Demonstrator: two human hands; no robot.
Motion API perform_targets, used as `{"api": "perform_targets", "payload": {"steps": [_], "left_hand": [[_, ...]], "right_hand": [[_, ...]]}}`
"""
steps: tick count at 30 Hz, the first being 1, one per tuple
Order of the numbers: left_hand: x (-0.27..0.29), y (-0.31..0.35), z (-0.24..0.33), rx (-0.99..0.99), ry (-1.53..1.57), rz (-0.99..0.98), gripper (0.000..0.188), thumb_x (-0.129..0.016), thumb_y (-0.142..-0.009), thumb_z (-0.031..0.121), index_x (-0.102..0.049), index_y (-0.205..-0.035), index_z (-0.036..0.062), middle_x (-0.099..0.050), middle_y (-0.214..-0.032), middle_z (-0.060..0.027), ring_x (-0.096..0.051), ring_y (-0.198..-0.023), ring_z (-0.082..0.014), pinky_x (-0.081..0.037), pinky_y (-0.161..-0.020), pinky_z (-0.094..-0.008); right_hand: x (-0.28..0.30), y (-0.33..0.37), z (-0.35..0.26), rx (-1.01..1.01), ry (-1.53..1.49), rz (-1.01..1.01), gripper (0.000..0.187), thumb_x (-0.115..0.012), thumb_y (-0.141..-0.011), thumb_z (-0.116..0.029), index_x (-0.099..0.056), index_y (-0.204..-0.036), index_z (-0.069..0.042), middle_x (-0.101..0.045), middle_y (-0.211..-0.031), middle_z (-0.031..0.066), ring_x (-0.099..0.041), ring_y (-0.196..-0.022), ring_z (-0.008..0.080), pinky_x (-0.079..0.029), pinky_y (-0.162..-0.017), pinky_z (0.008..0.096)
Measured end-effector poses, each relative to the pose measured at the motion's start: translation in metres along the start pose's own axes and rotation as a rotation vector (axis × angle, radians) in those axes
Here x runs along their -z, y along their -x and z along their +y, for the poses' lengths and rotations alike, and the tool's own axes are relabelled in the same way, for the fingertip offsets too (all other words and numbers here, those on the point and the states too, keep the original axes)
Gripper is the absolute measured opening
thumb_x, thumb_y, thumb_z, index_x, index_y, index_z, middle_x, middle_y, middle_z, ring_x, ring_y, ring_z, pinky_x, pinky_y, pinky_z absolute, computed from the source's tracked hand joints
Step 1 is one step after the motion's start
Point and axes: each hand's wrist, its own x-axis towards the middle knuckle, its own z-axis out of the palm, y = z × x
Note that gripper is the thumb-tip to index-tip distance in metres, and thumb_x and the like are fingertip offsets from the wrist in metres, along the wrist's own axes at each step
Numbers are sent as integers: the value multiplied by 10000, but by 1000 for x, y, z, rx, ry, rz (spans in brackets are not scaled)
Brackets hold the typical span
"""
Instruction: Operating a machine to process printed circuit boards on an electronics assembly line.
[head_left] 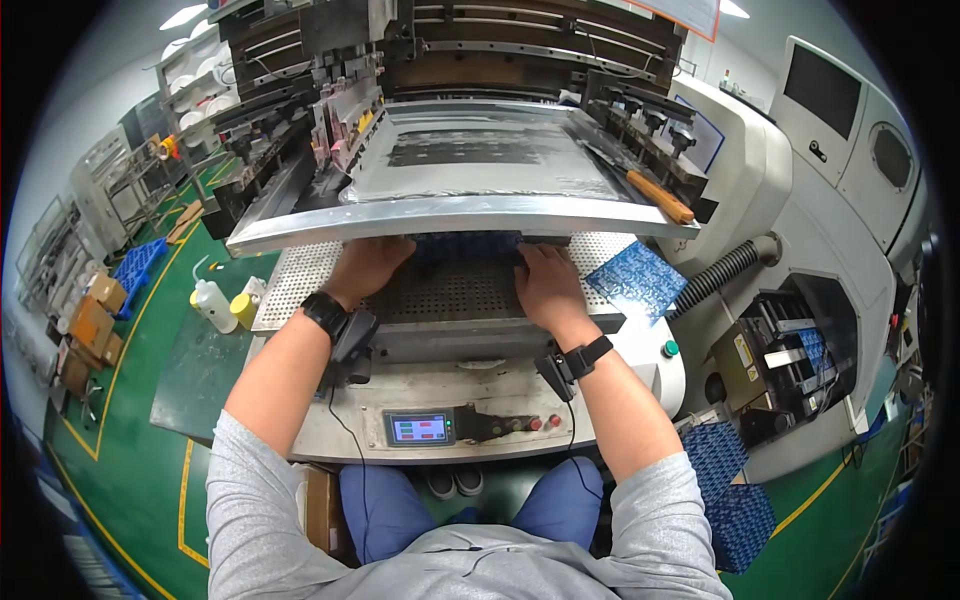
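Observation:
A dark blue patterned panel (465,246) lies on the perforated metal bed (450,290), partly hidden beneath the raised screen frame (450,215). At the panel's left end my left hand (376,264) is closed on its edge, its fingers partly covered by the frame. My right hand (548,286) holds the opposite end, fingers bent at the edge. Beside my right hand, another blue patterned panel (636,280) rests at the bed's right side. Each wrist wears a black strap with a small device.
An orange-handled spatula (660,196) lies on the frame's right side. A white squeeze bottle (213,303) and yellow container (243,310) stand at the left. A control screen (420,428) is set in the front. More blue panels (740,525) are at the lower right, below a ribbed hose (715,278).

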Motion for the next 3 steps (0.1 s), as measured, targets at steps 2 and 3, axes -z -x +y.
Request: {"api": "perform_targets", "payload": {"steps": [2, 3], "left_hand": [[-1, 9, 9, 141, -59, -87, 401, -658, -939, 341, -627, -1191, 31, -664, -1148, -163, -615, -1098, -281, -461, -947, -386], [-4, 14, 15, 282, -105, -179, 503, -675, -923, 387, -590, -1296, 59, -647, -1257, -176, -590, -1214, -270, -440, -1001, -361]], "right_hand": [[-3, 0, 1, 2, -27, -10, 371, -623, -890, -170, -612, -1235, -34, -619, -1212, 211, -529, -1186, 406, -425, -1033, 481], [-4, 0, 2, -13, -28, -23, 373, -627, -889, -175, -614, -1237, -41, -617, -1220, 213, -523, -1198, 406, -416, -1046, 481]]}}
